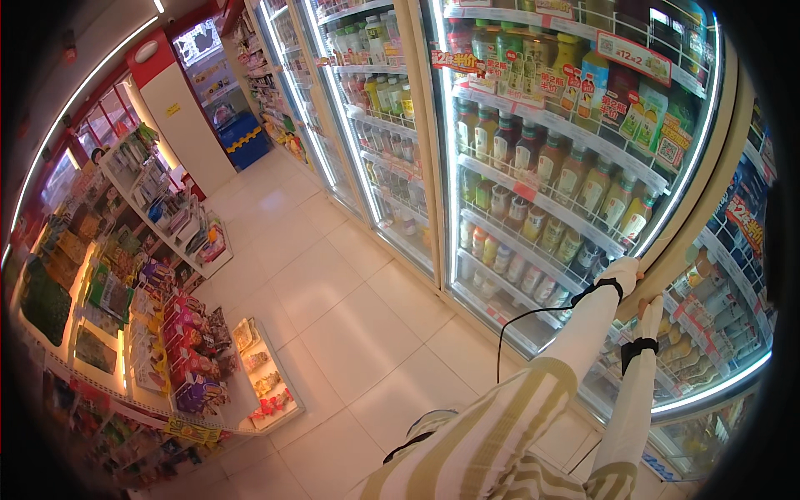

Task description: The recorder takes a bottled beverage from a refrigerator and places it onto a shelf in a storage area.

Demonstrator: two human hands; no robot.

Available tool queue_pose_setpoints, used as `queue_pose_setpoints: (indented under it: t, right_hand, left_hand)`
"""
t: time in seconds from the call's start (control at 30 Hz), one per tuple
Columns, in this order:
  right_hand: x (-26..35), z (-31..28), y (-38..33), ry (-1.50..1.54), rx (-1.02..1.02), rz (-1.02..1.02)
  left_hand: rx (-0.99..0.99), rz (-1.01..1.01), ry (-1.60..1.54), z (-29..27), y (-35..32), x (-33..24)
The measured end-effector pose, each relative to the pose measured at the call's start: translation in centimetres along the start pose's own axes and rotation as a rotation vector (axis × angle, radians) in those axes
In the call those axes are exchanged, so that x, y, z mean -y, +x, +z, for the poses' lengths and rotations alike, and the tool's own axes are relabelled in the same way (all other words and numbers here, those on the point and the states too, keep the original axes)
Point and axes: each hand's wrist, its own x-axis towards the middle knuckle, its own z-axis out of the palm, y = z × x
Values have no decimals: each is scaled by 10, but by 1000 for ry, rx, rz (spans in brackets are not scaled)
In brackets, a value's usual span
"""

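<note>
On the right, both my arms reach out to the frame [669, 265] between two glass-doored drink coolers. My left hand [622, 271] is closed at the edge of the nearer cooler door [546, 187], its white sleeve covering most of it. Just below, my right hand [650, 310] is also closed against the same upright frame, with only a bit of its fingers showing. Behind the nearer door's glass stand rows of bottles [550, 160] and cans [533, 225]. Black straps circle both wrists, and a black cable [517, 320] hangs from the left one.
More lit cooler doors [379, 125] run along the far wall. Left stands a snack shelf [125, 333] with a low tray [271, 375] of packets at its end. A white rack [158, 200] and a blue bin [244, 137] are farther off. Pale tiles [333, 292] cover the aisle.
</note>
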Motion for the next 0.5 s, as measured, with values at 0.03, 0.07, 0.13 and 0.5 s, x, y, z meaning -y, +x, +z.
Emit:
queue_pose_setpoints:
  t: [0.03,0.07,0.13,0.5]
  right_hand:
    - [-2,-4,0,50,-5,11]
    - [-4,-5,1,100,-9,21]
    - [-2,-2,0,131,-31,6]
    - [11,2,-1,93,-11,7]
  left_hand:
    - [37,23,-3,1,2,0]
    - [29,20,-2,3,3,0]
    - [-1,86,-42,6,5,2]
    - [-28,6,-94,9,13,13]
